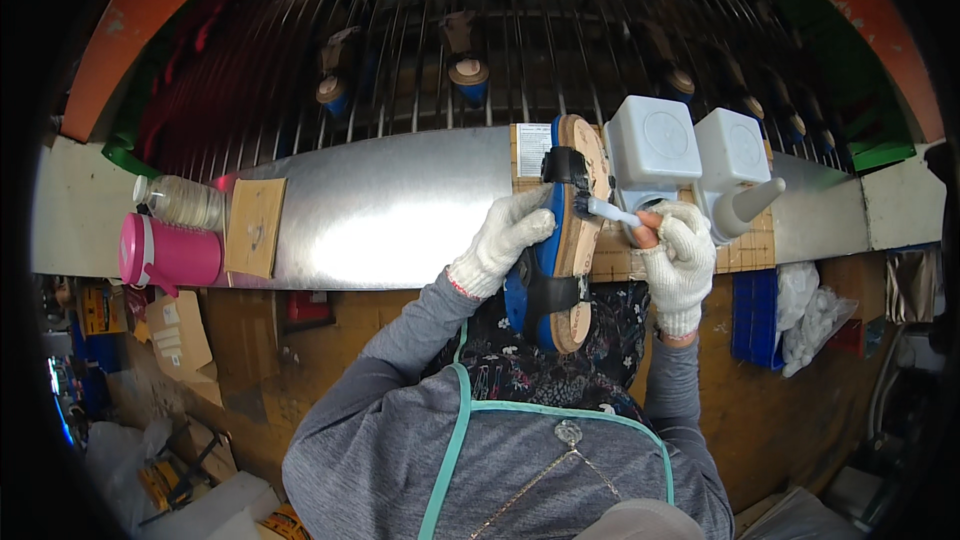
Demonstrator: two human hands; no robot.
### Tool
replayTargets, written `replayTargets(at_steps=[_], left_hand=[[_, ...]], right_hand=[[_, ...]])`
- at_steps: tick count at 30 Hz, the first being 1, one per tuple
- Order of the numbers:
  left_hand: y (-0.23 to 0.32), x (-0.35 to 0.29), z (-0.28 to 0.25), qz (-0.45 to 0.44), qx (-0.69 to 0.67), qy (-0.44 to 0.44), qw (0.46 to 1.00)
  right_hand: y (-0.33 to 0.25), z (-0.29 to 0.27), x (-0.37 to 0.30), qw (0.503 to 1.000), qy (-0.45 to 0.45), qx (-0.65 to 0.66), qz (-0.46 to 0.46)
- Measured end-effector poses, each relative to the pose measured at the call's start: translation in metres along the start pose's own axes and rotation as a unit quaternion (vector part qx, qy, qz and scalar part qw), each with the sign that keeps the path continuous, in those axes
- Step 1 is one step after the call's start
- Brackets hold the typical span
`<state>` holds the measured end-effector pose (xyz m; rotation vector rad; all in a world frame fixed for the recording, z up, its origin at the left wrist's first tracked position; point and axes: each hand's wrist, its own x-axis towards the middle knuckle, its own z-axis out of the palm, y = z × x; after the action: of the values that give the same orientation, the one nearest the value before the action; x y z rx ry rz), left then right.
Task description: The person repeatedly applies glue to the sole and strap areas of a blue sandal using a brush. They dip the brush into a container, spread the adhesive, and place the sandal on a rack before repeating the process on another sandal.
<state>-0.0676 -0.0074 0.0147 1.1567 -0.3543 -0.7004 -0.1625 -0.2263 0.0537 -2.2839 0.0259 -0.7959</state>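
Observation:
My left hand [508,240], in a white knit glove, grips a sandal [575,255] from its left side. The sandal has wide black straps and a tan sole, and blue parts that look like a shoe last show beneath it. It stands lengthwise before me, its lower end over my lap. My right hand [681,258], gloved but with bare fingertips showing, is closed round the white handle of a brush [612,211]. The brush's dark bristles touch the sandal just below the upper strap. Beyond the right hand are two white boxy plastic containers [655,140].
A metal-topped bench [390,205] runs across, with a pink jug [170,250], a clear bottle [185,202] and a brown board [255,225] at left. Behind it, a rack of metal rods [400,50] carries several sandals. A blue crate [755,315] and plastic bags stand at right.

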Motion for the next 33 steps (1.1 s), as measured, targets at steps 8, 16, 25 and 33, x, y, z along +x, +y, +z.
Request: replayTargets(at_steps=[8,16,25,33], left_hand=[[0.001,0.004,0.003,0.008,-0.015,-0.011,1.000],[0.000,0.011,0.002,0.006,-0.050,0.006,0.999],[0.002,0.023,-0.013,0.026,-0.025,0.014,0.999],[0.010,0.018,-0.011,0.015,-0.056,0.025,0.998]], right_hand=[[0.000,0.003,-0.019,0.999,0.018,0.020,0.028],[-0.005,0.001,-0.028,1.000,0.012,-0.005,0.008],[-0.016,-0.004,-0.034,1.000,-0.002,-0.014,-0.008],[-0.020,-0.011,-0.045,0.999,-0.032,-0.015,-0.031]])
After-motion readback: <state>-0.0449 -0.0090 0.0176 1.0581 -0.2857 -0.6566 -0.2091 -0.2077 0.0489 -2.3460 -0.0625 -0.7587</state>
